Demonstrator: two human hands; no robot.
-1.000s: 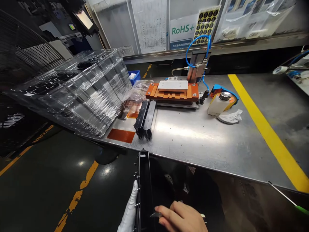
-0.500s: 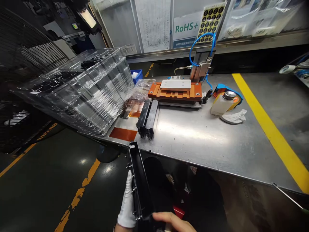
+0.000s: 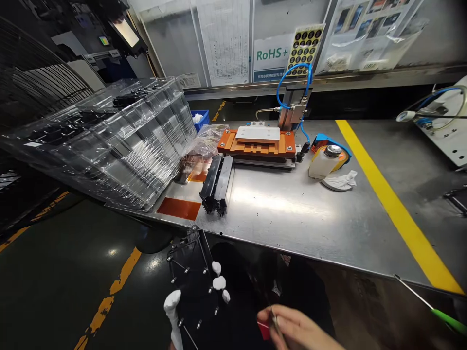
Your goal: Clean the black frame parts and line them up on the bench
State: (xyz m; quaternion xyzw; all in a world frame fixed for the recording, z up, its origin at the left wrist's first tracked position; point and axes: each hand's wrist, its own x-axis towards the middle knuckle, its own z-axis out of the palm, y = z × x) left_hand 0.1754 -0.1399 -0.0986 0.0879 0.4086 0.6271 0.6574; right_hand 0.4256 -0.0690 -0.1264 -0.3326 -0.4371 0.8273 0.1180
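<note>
The left hand [image 3: 172, 302], in a white glove, grasps a long black part [image 3: 191, 291] in the head view, its thumb along the near left side and fingertips curled over the right edge. The black part lies between that thumb and those fingertips, with its pin-studded face turned up. Its long axis runs from the person's lap towards the table [image 3: 284, 204], tilted a little so that the far end sits leftward, just beside the front edge.

The right hand [image 3: 297, 328] is bare and lies to the right of the black part, apart from it; the left is the nearer, being in contact. Its fingers are closed in a pinch around a slim tool [image 3: 276, 328], too blurred to identify. A small red patch [image 3: 263, 329] shows just beside these fingertips.

Straight beyond the black part, on the table, two black bars [image 3: 225, 184] lie side by side, their long axes pointing away from the person towards an orange fixture [image 3: 257, 146].
</note>
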